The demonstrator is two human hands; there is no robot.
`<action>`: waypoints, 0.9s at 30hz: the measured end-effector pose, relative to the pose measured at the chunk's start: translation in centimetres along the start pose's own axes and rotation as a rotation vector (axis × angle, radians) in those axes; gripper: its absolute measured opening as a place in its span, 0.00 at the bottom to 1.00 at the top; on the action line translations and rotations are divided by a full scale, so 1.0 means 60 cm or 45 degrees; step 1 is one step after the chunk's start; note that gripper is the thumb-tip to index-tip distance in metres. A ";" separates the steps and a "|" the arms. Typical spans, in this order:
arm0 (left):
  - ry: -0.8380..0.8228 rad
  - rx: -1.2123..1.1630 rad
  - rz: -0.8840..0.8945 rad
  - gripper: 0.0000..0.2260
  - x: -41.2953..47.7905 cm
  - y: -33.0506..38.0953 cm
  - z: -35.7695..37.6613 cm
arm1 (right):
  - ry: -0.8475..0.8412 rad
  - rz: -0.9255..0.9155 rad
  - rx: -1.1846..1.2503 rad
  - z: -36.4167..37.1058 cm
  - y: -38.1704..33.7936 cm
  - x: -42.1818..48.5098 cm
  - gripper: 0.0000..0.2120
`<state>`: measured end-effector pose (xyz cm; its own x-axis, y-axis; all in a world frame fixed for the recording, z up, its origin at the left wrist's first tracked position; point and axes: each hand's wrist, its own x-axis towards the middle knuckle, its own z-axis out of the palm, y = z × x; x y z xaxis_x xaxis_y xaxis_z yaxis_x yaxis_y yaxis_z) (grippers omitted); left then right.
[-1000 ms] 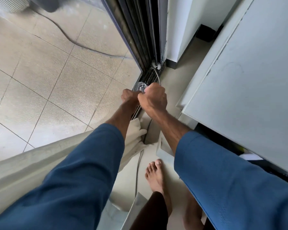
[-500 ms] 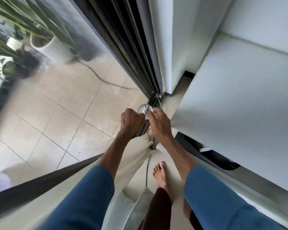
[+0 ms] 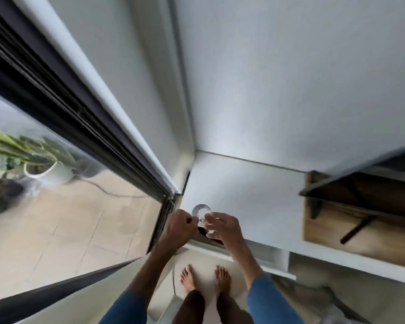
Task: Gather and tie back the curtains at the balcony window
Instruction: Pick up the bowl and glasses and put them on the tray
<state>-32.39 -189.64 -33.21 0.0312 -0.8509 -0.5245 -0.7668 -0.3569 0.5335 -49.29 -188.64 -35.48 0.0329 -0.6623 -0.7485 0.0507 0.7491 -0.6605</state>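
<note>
Cream curtain would likely slump back across the glass if the tie slips off the knob. It lies bunched, its long axis running from lower left toward that knob. Beyond it the left hand is clenched, on what I cannot tell. Fingers of the right hand pinch the pale tie beside the clear knob.

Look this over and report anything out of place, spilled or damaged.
Nothing spilled or broken. One oddity: a loose cable trails across the balcony tiles by the white plant pot. The left hand and right hand are at the clear knob.
</note>
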 end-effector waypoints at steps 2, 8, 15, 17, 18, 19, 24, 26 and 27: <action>-0.058 0.027 0.096 0.25 -0.038 0.056 -0.004 | 0.076 -0.039 0.045 -0.044 -0.020 -0.063 0.17; -0.179 -0.089 0.306 0.22 -0.132 0.151 0.008 | 0.324 -0.145 0.147 -0.141 -0.016 -0.230 0.17; -0.505 -0.095 0.617 0.13 -0.261 0.233 0.094 | 0.756 -0.078 0.384 -0.193 0.080 -0.382 0.09; -0.642 -0.097 0.644 0.10 -0.295 0.242 0.124 | 0.852 -0.061 0.410 -0.209 0.123 -0.414 0.09; -0.705 -0.091 0.647 0.10 -0.309 0.246 0.138 | 0.885 -0.060 0.437 -0.215 0.142 -0.431 0.09; -0.750 -0.077 0.651 0.10 -0.320 0.248 0.150 | 0.912 -0.053 0.470 -0.221 0.159 -0.446 0.10; -0.940 0.182 0.778 0.09 -0.376 0.276 0.226 | 1.148 0.007 0.622 -0.263 0.250 -0.526 0.10; -0.996 0.279 0.818 0.10 -0.400 0.293 0.261 | 1.257 0.061 0.581 -0.292 0.288 -0.547 0.12; -1.018 0.321 0.836 0.11 -0.410 0.302 0.281 | 1.282 0.091 0.577 -0.310 0.310 -0.554 0.12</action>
<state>-57.88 -168.67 -21.81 -0.7965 -0.3146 -0.5164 -0.5941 0.2480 0.7652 -67.99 -152.39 -23.94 -0.7666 -0.1475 -0.6250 0.4486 0.5734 -0.6855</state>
